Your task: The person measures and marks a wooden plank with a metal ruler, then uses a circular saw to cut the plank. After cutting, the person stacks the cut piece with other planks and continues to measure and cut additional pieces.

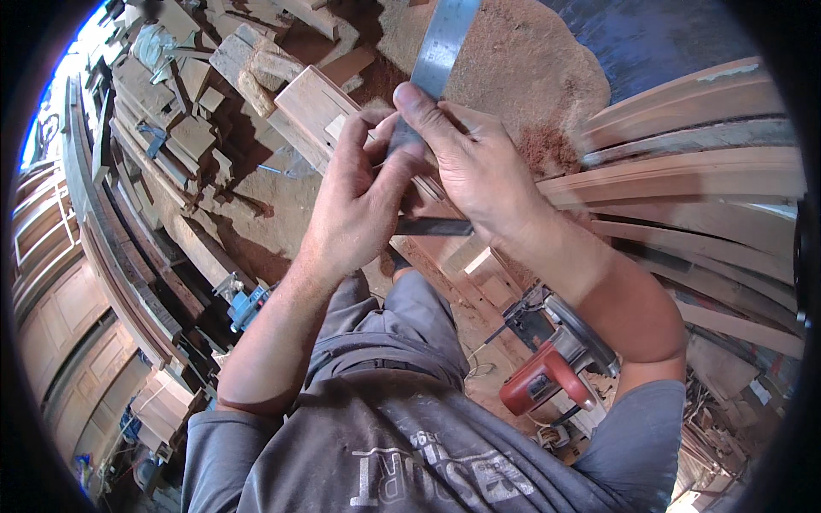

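Note:
A flat steel ruler point(446, 47) slants up and away from between my hands, its lower end covered by fingers. My right hand point(479, 162) grips it, the thumb lying along the metal. My left hand point(355, 197) closes on the ruler's lower end, thumb and fingers bent in. Beneath both hands runs a planed wooden piece point(312, 98) with a groove along it. Just below the hands shows a dark flat bar point(434, 227); whether it joins the ruler is hidden.
A red circular saw point(543, 380) sits low at right, near a small wooden block point(496, 278). Long boards point(693, 175) stack at right. Offcuts point(192, 132) pile up at far left, with a blue power tool point(246, 306) below them. Sawdust point(547, 154) covers the ground.

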A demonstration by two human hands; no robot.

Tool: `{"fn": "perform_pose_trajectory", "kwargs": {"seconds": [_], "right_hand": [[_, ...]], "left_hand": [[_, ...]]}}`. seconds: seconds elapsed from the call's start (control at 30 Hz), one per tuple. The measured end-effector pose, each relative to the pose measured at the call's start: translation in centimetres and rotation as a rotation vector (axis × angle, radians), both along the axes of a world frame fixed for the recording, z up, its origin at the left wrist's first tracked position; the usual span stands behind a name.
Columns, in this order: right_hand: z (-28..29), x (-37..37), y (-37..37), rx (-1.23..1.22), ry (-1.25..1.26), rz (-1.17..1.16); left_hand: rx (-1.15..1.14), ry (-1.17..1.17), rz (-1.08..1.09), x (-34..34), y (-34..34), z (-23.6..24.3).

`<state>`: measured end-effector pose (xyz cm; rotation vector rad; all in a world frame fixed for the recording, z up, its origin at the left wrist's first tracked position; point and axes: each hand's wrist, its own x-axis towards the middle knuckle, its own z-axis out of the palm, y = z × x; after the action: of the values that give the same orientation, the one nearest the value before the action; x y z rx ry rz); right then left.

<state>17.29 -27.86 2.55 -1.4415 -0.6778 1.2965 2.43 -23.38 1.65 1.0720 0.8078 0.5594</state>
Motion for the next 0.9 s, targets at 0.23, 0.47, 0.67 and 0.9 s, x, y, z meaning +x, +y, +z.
{"fn": "perform_pose_trajectory", "kwargs": {"seconds": [0.23, 0.47, 0.67, 0.9], "right_hand": [[-4.4, 5.4, -1.9, -0.032, 0.13, -0.001], [-8.8, 0.3, -7.5, -0.45, 0.283, 0.374], [-10.5, 3.6, -9.3, -0.214, -0.688, 0.596], [-11.8, 4.0, -10.5, 0.07, -0.969, 0.774]], "left_hand": [[0.088, 0.642, -0.328, -6.6, -1.5, -2.7], [0.007, 0.509, -0.35, -6.5, -6.1, -7.2], [0.002, 0.608, -0.239, -7.4, -6.5, -11.0], [-0.138, 0.708, -0.4, -6.1, -3.4, -11.0]]}}
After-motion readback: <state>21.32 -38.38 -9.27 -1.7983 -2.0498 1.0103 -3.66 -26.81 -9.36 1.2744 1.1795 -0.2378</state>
